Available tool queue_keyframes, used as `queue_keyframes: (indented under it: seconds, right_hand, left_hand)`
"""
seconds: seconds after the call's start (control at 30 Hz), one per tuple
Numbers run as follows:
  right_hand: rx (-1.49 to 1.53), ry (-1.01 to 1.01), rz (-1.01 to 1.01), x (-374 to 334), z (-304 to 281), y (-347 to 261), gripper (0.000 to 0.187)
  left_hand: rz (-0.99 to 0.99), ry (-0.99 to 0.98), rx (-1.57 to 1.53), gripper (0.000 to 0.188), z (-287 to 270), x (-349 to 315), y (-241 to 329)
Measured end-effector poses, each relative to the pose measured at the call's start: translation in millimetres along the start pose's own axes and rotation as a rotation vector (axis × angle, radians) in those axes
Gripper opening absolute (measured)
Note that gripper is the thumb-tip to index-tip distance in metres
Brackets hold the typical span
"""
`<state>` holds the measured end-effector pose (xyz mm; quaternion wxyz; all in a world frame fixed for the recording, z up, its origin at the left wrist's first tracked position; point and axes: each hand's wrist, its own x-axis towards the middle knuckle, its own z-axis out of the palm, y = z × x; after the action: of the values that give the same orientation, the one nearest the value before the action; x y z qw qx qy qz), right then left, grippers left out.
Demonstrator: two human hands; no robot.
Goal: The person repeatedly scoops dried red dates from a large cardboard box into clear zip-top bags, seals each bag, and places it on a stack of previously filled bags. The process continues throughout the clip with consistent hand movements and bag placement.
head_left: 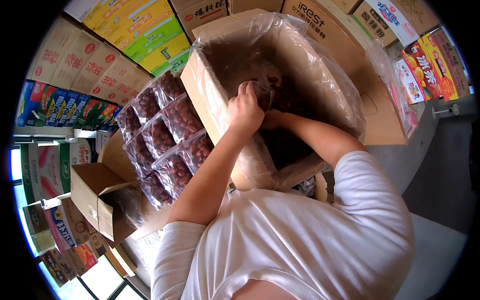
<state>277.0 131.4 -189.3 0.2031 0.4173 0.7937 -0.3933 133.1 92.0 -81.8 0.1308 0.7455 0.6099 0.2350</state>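
Both my arms reach into a large cardboard box (pixel 200 92) lined with clear plastic film (pixel 330 75). Dark red dried dates (pixel 287 145) lie in its shaded inside. My left hand (pixel 245 109) is closed on the edge of a small clear plastic bag (pixel 264 96), fingertips pinched together. Just below the bag and close to it is my right hand (pixel 271 120), low over the dates; its fingers are in shadow and mostly hidden. Left of the box, several filled clear bags of dates (pixel 172 125) stand packed in rows.
An opened small carton (pixel 92 197) with loose clear plastic bags (pixel 131 206) sits at the lower left. Stacked cartons (pixel 87 60) and yellow-green boxes (pixel 137 30) line the back left. A cardboard flap (pixel 375 112) and colourful boxes (pixel 425 65) are at the right.
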Motion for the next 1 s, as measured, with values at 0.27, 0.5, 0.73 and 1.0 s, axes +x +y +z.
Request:
queue_keyframes:
  seconds: [0.27,0.5,0.73,1.0]
  right_hand:
    - [0.137,-0.006,-0.262,25,28,24,0.058]
    - [0.322,-0.359,0.147,-25,0,-11,0.08]
    - [0.208,-0.683,0.198,-21,6,-21,0.082]
    - [0.226,-1.0,0.401,-7,35,-2,0.071]
  left_hand:
    - [0.015,-0.03,0.033,0.06,0,2,2]
    - [0.027,-0.026,0.042,0.059,0,1,-2]
    - [0.063,0.011,-0.003,0.054,-2,1,2]
    - [0.062,-0.002,-0.091,0.047,-7,1,2]
